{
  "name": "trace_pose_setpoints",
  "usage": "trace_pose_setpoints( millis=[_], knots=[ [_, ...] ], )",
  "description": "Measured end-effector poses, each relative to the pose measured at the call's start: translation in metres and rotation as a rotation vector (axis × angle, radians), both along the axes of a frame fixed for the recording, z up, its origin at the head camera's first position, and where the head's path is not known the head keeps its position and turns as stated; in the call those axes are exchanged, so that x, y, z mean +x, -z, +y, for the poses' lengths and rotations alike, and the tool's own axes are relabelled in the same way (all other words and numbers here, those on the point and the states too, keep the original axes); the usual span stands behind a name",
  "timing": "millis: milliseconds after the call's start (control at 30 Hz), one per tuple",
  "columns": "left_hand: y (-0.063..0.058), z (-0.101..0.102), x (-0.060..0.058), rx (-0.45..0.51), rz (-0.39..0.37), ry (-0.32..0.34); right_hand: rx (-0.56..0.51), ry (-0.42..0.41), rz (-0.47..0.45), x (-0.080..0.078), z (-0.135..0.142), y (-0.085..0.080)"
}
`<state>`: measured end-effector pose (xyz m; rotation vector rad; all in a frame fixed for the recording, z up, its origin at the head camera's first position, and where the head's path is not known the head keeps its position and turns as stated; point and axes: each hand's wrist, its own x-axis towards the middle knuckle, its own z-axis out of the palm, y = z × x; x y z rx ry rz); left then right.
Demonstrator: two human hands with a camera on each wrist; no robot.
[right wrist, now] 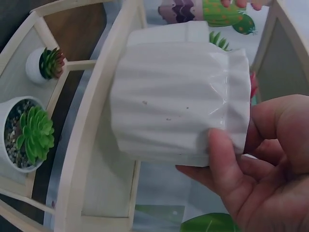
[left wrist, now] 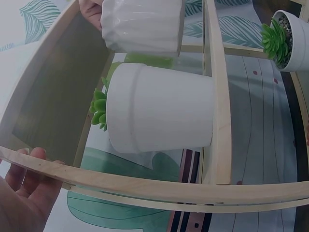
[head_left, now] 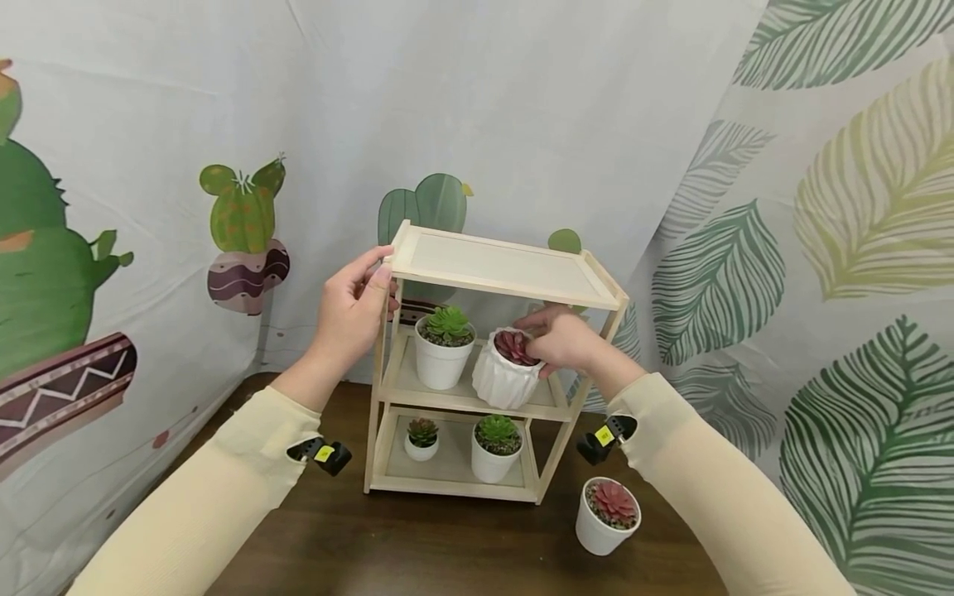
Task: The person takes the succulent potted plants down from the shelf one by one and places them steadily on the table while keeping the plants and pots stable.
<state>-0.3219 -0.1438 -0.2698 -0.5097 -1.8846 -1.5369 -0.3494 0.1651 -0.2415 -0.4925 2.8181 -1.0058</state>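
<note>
At its upper left corner, a pale wooden shelf rack (head_left: pixel 499 263) is held by my left hand (head_left: pixel 354 302), thumb in front and fingers behind the frame. My right hand (head_left: pixel 568 341) grips a ribbed white pot (head_left: pixel 501 382) with a dark red succulent (head_left: pixel 514 346) by its rim. That pot tilts over the right part of the middle shelf; the left wrist view shows a gap between its base (left wrist: pixel 181 29) and the board. Beside it on the same shelf stands a smooth white pot (head_left: pixel 441 366) with a green succulent (head_left: pixel 447 324).
On the lower shelf sit a small white pot (head_left: pixel 421 452) with a reddish-green succulent and a larger white pot (head_left: pixel 492 466) with a green one. A white pot (head_left: pixel 599 532) with a pink-red succulent stands on the brown table (head_left: pixel 417 546), right of the rack. Printed curtains (head_left: pixel 522 124) hang behind.
</note>
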Motion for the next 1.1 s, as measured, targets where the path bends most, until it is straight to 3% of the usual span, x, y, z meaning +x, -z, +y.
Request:
trace_pose_setpoints(
  millis=[367, 1100],
  knots=[
    [0.002, 0.001, 0.001, -0.021, -0.013, -0.006, 0.033, 0.093, -0.032, -0.014, 0.003, 0.008],
    [-0.001, 0.000, 0.001, -0.014, -0.008, -0.012, 0.001, 0.121, -0.054, -0.024, -0.001, 0.012]
  ],
)
